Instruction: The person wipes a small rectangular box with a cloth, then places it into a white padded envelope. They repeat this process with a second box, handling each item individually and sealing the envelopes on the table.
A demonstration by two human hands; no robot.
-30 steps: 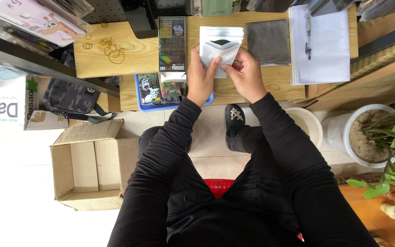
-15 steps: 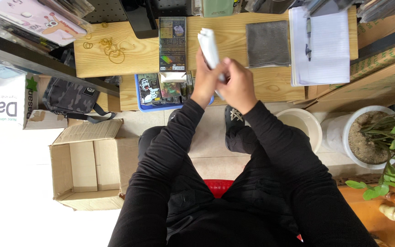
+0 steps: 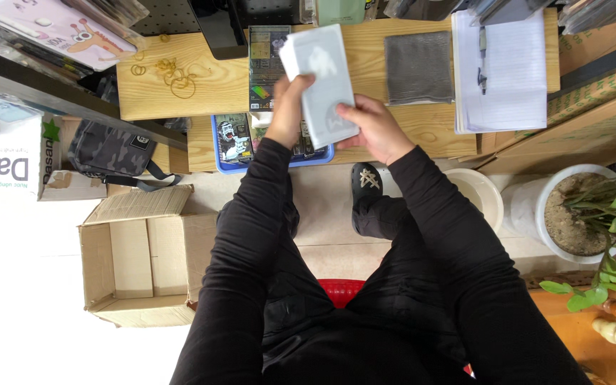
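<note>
Both hands hold one thing: a flat white packet (image 3: pixel 322 82) raised above the near edge of the wooden table (image 3: pixel 222 82). The left hand (image 3: pixel 290 107) grips the packet's left side, fingers closed along its edge, while the right hand (image 3: pixel 372 128) pinches its lower right corner from below. The packet tilts slightly, its pale face turned up toward the camera.

Directly beneath the hands, at the table's near edge, sits a blue tray (image 3: pixel 226 142) filled with printed cards. Behind the packet a dark printed card pack (image 3: pixel 265 64) lies flat on the table. To the right of it rests a grey cloth square (image 3: pixel 418 68), and farther right, at the table's right end, a stack of white paper (image 3: pixel 504 71) with a pen on top. Near the table's left corner lie a few rubber bands (image 3: pixel 176 75).

On the floor to the left stands an open cardboard box (image 3: pixel 137 257), and to the right a white plant pot (image 3: pixel 572 214).
</note>
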